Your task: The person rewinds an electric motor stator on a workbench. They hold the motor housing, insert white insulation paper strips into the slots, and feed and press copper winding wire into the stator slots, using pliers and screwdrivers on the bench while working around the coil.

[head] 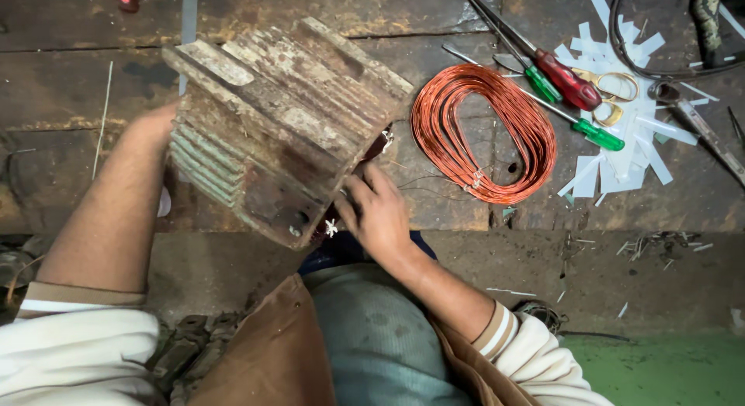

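Note:
A rusty, ribbed motor housing (pixel 283 126) with traces of green paint stands tilted on the worn workbench (pixel 70 88). My left hand (pixel 155 126) grips its far left side, mostly hidden behind it. At the housing's open right end, my right hand (pixel 376 212) has its fingers working at the opening; what they pinch is too small to tell. A coil of copper wire (pixel 483 133) lies just right of the housing.
Right of the coil lie a red-handled screwdriver (pixel 565 78), two green-handled screwdrivers (pixel 597 134), scissors (pixel 617 86) and white paper strips (pixel 628 142). A black cable (pixel 660 68) loops at top right. A green floor (pixel 667 371) shows at bottom right.

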Available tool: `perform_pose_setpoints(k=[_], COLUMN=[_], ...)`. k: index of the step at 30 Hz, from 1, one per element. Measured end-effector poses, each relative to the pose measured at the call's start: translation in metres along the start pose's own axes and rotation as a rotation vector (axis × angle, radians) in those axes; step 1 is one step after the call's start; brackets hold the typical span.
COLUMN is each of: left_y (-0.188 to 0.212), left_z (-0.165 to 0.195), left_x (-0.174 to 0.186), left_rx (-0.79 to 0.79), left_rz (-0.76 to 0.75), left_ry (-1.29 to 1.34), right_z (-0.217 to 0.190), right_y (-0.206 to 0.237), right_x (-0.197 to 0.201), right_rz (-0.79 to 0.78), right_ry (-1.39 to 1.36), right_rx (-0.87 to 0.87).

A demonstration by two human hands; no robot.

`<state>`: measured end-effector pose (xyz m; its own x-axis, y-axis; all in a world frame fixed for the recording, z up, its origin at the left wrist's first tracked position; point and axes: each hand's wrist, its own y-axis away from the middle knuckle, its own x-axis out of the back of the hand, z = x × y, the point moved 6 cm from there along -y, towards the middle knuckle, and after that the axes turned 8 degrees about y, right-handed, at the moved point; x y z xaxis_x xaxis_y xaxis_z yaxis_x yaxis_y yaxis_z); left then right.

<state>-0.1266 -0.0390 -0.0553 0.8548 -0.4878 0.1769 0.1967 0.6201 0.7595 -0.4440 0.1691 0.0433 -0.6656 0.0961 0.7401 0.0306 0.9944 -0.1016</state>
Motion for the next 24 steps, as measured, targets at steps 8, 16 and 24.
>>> perform_pose_setpoints(k=[8, 16, 24], left_y=[-0.004, -0.008, 0.009], left_z=[-0.029, 0.01, -0.016], left_x=[-0.003, -0.027, -0.004], left_rx=[0.083, 0.012, 0.113], left_rz=[0.054, 0.101, 0.13], left_ry=[0.257, 0.34, 0.343], right_z=[0.011, -0.002, 0.003], right_y=[-0.008, -0.008, 0.008], right_x=[-0.007, -0.004, 0.008], right_rz=[-0.026, 0.047, 0.027], right_ry=[-0.173, -0.119, -0.06], right_rx=[-0.145, -0.022, -0.045])
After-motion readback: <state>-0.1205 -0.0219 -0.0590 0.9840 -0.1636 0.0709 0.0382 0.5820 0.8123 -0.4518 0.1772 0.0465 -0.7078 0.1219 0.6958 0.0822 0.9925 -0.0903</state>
